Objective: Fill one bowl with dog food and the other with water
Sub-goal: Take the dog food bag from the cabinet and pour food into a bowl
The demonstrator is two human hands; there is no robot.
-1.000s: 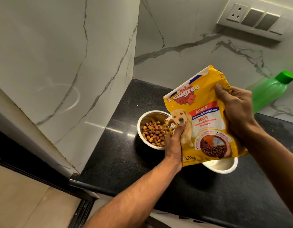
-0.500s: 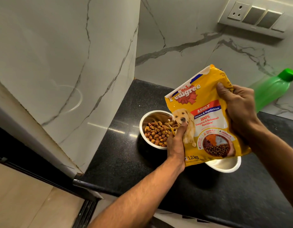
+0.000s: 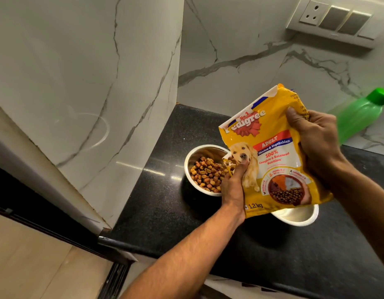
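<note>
A yellow dog food bag [image 3: 273, 152] is tilted over a steel bowl [image 3: 192, 156] that holds brown kibble [image 3: 206, 174]. My left hand [image 3: 233, 186] pinches the bag's lower left edge near its torn opening, thumb on the printed dog. At the bag's upper right side my right hand [image 3: 316, 143] grips it. A second steel bowl [image 3: 299, 216] sits to the right, mostly hidden under the bag; its visible part looks empty. A green bottle [image 3: 359, 117] with a green cap stands at the far right.
Both bowls sit on a black stone counter [image 3: 165, 212] in a corner of white marble walls. The counter's front edge runs along the bottom, with floor at the lower left. A switch panel [image 3: 331, 20] is on the wall above.
More kibble lies in the left bowl than one second ago. Both hands keep their hold on the tilted bag.
</note>
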